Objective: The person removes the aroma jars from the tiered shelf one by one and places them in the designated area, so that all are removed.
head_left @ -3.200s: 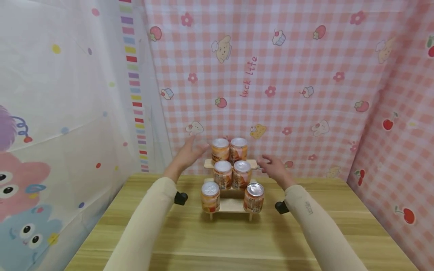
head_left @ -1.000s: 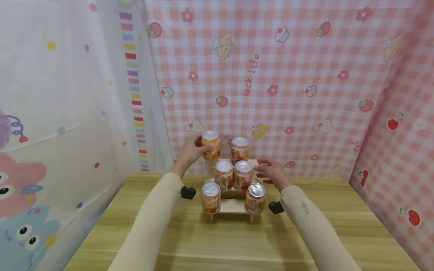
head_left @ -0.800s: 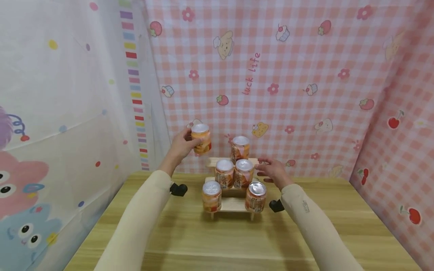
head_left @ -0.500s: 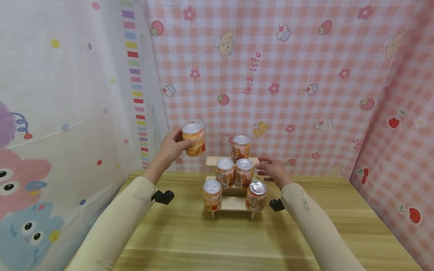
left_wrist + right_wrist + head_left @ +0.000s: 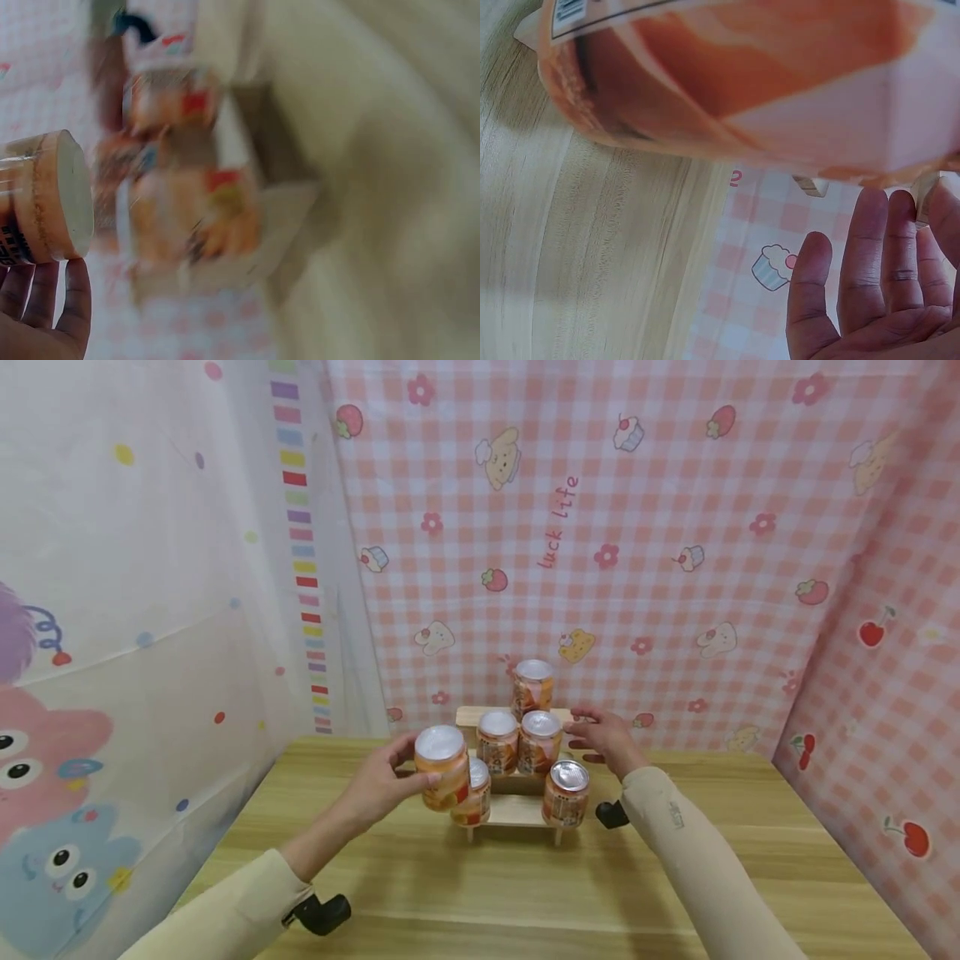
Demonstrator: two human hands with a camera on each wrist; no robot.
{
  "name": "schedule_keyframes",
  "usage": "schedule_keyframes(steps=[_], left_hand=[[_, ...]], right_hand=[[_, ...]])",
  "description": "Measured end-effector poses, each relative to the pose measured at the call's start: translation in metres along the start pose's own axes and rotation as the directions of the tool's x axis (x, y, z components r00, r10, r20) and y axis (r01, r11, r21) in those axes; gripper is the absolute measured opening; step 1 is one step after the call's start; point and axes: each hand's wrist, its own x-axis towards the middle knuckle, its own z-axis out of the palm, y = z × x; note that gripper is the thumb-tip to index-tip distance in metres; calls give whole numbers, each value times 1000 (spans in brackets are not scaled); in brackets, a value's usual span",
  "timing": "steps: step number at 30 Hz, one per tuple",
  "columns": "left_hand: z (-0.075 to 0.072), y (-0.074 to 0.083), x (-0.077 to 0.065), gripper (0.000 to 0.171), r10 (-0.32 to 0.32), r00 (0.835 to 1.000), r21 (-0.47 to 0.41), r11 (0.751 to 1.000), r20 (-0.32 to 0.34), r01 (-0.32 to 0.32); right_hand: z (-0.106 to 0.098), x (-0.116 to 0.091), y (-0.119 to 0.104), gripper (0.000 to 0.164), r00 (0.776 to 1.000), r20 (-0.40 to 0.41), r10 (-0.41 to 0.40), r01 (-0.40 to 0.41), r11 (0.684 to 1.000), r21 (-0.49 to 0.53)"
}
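Note:
My left hand (image 5: 378, 787) grips an orange-labelled can (image 5: 442, 777) with a silvery lid, thumb in front. It is held upright in the air, partly covering the lower left can (image 5: 474, 808) on a three-step wooden stand (image 5: 517, 812). In the left wrist view, the gripped can (image 5: 37, 195) shows its pale end, and the stand behind is blurred. My right hand (image 5: 607, 742) is beside the right end of the top step, its fingers (image 5: 862, 262) extended and loosely bent. Whether they touch the wood, I cannot tell.
One can (image 5: 533, 687) stands at the right of the top step. Two cans, left (image 5: 498, 745) and right (image 5: 540, 743), share the middle step. Another can (image 5: 566, 795) stands at the lower right. The wooden table (image 5: 480, 893) meets a pink checked cloth (image 5: 645, 593) behind.
My left hand took hold of the top left can, lifted it off the top step to the left, then brought it down towards the lower step. The right hand shifted slightly, then stayed put.

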Motion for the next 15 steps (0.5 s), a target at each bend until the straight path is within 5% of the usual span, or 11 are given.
schedule_keyframes(steps=[8, 15], left_hand=[[41, -33, -46, 65, -67, 988, -156, 984, 136, 89], [68, -60, -59, 63, -105, 980, -142, 981, 168, 129]], right_hand=[[4, -2, -3, 49, 1000, 15, -25, 25, 1000, 0], [2, -4, -1, 48, 1000, 13, -20, 21, 1000, -22]])
